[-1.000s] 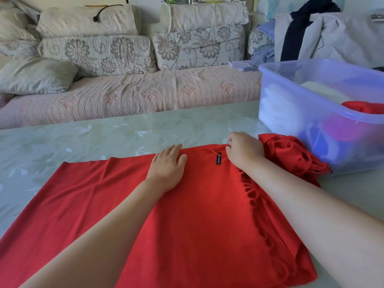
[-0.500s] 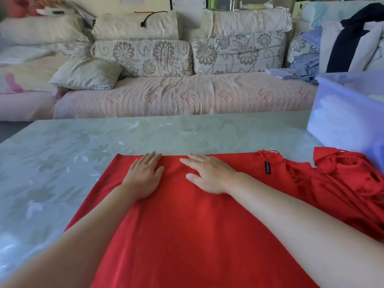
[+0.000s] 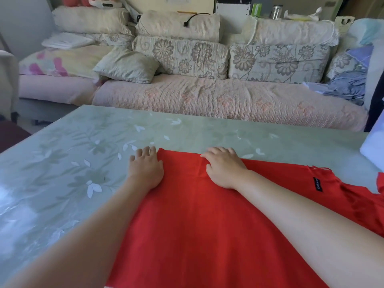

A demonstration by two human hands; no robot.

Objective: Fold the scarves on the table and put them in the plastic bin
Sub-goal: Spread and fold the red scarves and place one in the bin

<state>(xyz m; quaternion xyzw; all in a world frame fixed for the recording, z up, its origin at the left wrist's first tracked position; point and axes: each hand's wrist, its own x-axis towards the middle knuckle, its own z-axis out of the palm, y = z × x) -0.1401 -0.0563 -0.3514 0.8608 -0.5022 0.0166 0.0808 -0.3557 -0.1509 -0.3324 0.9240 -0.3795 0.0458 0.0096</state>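
Pale green surface [image 3: 83, 152] before the sofa [image 3: 207, 96] carries the red scarf [image 3: 197, 225] spread flat, with the left hand [image 3: 145, 170] at its far left corner and the right hand [image 3: 224, 171] on its far edge, both palm-down, fingers loose, gripping nothing.

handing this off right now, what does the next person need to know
Left hand: rests at the far left corner of the red scarf, fingers on the table.
Right hand: on the scarf's far edge, fingers bent over a crease; grip unclear.
Scarf lies spread out, fringed end bunched at right near the plastic bin.
Done: no fold visible yet. To do: fold it, place it in the bin.
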